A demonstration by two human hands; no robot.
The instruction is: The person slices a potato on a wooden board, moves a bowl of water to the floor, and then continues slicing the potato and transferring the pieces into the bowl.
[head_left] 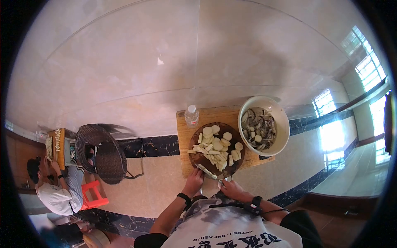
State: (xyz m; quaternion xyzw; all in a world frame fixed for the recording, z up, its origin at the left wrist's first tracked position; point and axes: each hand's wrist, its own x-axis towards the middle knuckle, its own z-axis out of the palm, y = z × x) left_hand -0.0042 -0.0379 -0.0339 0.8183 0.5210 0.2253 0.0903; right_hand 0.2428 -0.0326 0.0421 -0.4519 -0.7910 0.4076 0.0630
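Note:
A round dark chopping board [194, 158] lies on a wooden table, covered with pale peeled vegetable slices [217, 144] and cut sticks. My left hand [194, 182] is at the board's near edge, its fingers closed at the end of a long pale vegetable piece [206, 170]. To its right, my right hand [231, 189] is closed at the same edge around a knife [227, 179]. Only a small shiny part of the knife shows; the rest is hidden by the hand.
A large white bowl [284, 132] with sliced vegetables in dark liquid stands at right. Behind the board is a clear plastic bottle [191, 116] beside the tiled wall. Leftward are a wicker chair [109, 159], a red stool [93, 195] and a person [60, 190] at another wooden table.

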